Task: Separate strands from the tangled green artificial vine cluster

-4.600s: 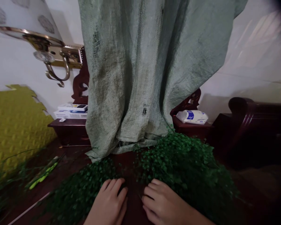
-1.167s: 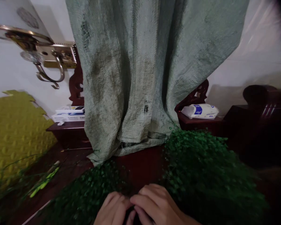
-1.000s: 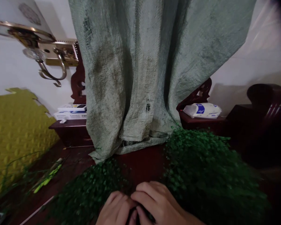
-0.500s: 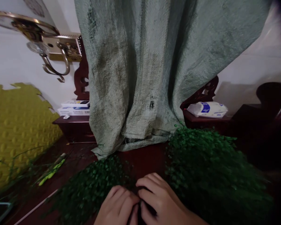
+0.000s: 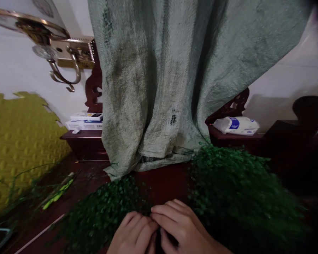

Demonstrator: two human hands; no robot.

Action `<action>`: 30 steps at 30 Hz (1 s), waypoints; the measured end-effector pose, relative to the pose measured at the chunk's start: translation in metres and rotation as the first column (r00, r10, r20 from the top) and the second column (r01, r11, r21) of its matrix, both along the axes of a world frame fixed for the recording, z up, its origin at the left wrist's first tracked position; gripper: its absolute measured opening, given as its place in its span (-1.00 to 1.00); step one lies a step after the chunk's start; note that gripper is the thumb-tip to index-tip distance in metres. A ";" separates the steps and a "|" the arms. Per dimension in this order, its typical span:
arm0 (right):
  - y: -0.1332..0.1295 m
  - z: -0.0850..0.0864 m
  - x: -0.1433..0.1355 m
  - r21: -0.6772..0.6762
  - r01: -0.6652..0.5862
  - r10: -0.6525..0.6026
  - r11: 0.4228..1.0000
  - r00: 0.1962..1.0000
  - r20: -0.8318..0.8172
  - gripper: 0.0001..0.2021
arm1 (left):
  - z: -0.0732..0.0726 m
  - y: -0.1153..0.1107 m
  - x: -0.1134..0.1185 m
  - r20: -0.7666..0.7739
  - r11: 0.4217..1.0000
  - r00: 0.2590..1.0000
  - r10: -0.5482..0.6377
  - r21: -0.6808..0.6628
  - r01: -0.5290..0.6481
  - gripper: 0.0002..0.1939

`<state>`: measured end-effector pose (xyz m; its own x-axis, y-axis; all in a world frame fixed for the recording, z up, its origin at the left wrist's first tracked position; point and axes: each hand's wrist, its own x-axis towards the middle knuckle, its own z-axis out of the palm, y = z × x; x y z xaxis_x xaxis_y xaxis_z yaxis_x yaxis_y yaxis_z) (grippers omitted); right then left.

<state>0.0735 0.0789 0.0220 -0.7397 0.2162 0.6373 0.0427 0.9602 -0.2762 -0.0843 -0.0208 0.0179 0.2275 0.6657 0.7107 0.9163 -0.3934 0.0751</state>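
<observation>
Far left of the hands, a yellow foam mat (image 5: pixel 18 144) rises along a white wall (image 5: pixel 5 63), thin green stems (image 5: pixel 38 184) straggling at its foot. Nearer, a lime-green item (image 5: pixel 58 195) and a slim pale rod (image 5: pixel 39 234) lie on the dark red surface (image 5: pixel 164 181), while a brass wall lamp (image 5: pixel 37 33) juts out above and beyond; below it, small white boxes (image 5: pixel 82 126) sit stacked on a wooden ledge (image 5: pixel 84 146). Just left of the hands, a leafy green heap (image 5: pixel 103 211) spreads close beside the left hand (image 5: pixel 135 234), its fingers curled inward. The right hand (image 5: pixel 181 225) arches next to it, fingers bent, the two meeting or nearly so at the tips; whether anything is pinched between them cannot be told. Straight ahead, a grey-green woven sack (image 5: pixel 169 70) hangs in deep folds, blocking the way beyond. Right of the hands, a larger leafy pile (image 5: pixel 241 190) crowds in, a white tissue packet (image 5: pixel 237 126) behind it and dim wooden furniture (image 5: pixel 307 109) at far right. The left heap's ragged edge reaches toward the rod, a strip of surface runs between heap and pile from the fingertips to the sack's hem, and the pile's outer edge fades into shadow.
</observation>
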 end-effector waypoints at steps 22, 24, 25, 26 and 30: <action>-0.003 -0.005 -0.001 0.199 0.163 -0.154 0.966 0.986 -0.063 -0.77 | -0.005 -0.001 -0.002 0.063 0.998 0.998 0.023 -0.062 -0.019 -0.76; -0.003 -0.006 -0.001 0.211 0.162 -0.155 0.964 0.987 -0.051 -0.76 | -0.004 -0.001 -0.002 0.083 0.998 0.996 0.021 -0.067 -0.015 -0.77; -0.003 -0.005 -0.001 0.220 0.146 -0.142 0.965 0.989 -0.032 -0.76 | -0.003 -0.001 -0.002 0.092 0.997 0.996 0.020 -0.080 -0.013 -0.77; -0.003 -0.005 0.000 0.232 0.124 -0.126 0.965 0.992 -0.007 -0.75 | -0.003 -0.001 -0.001 0.102 0.996 0.995 0.018 -0.092 -0.008 -0.77; -0.003 -0.001 0.002 0.305 0.043 -0.069 0.951 0.995 0.074 -0.75 | -0.002 -0.002 -0.001 0.136 0.988 0.990 0.027 -0.154 -0.006 -0.77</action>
